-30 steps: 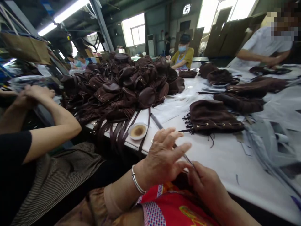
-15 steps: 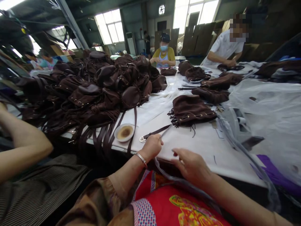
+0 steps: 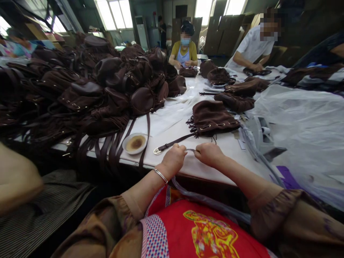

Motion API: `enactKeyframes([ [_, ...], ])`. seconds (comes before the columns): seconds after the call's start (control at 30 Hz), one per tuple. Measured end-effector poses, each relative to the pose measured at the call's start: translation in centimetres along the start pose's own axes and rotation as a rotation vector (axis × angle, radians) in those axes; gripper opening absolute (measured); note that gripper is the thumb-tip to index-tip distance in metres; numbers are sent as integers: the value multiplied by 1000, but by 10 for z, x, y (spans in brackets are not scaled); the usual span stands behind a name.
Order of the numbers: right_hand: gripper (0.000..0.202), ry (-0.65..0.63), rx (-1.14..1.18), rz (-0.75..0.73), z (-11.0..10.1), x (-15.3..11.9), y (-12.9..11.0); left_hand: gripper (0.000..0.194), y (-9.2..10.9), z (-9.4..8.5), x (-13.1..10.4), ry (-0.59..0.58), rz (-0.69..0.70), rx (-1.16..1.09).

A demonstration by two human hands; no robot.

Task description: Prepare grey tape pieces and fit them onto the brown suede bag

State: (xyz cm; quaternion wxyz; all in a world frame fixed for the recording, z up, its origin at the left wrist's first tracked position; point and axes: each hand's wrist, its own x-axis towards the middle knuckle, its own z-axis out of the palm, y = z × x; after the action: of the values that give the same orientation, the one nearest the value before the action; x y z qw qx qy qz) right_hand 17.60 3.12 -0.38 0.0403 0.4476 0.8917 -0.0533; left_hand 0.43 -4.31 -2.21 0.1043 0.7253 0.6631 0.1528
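A thin grey strip (image 3: 190, 149) spans the short gap between my two closed hands at the table's front edge. My left hand (image 3: 174, 157), with a bracelet at the wrist, grips its left end, and my right hand (image 3: 208, 154) pinches the other end. Just beyond them lies a dark brown strap (image 3: 174, 142) with a metal buckle (image 3: 157, 151). It runs towards a brown fringed bag (image 3: 213, 118) with a row of metal eyelets, lying flat on the white table.
A large pile of brown bags (image 3: 113, 79) covers the table's left side. A white dish (image 3: 134, 143) holds brownish matter. Clear plastic sheeting (image 3: 303, 122) lies at the right. Two people work across the table; another person's arm (image 3: 18, 179) is at the left.
My right hand has moved left and up beside my left hand, and its fingers have closed on the strip. The head view has shifted, so the table sits higher and further left.
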Motion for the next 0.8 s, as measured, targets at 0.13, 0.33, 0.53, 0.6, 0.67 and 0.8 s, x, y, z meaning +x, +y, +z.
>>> enactKeyframes([
  [0.13,14,-57,328,161,18,19,3,28,6,7,8,-61,-19,143],
  [0.33,27,-68,825,131,42,13,17,32,3,21,12,-49,-23,81],
  [0.53,20,-62,570,-409,31,10,41,35,-3,22,15,-72,-24,28],
  [0.6,25,-69,402,-522,24,17,45,34,-4,22,15,-79,-19,24],
  [0.67,28,-48,238,-597,19,23,46,32,-4,23,15,-80,-13,29],
  [0.8,32,33,66,-654,16,28,43,32,-4,24,16,-75,-6,21],
])
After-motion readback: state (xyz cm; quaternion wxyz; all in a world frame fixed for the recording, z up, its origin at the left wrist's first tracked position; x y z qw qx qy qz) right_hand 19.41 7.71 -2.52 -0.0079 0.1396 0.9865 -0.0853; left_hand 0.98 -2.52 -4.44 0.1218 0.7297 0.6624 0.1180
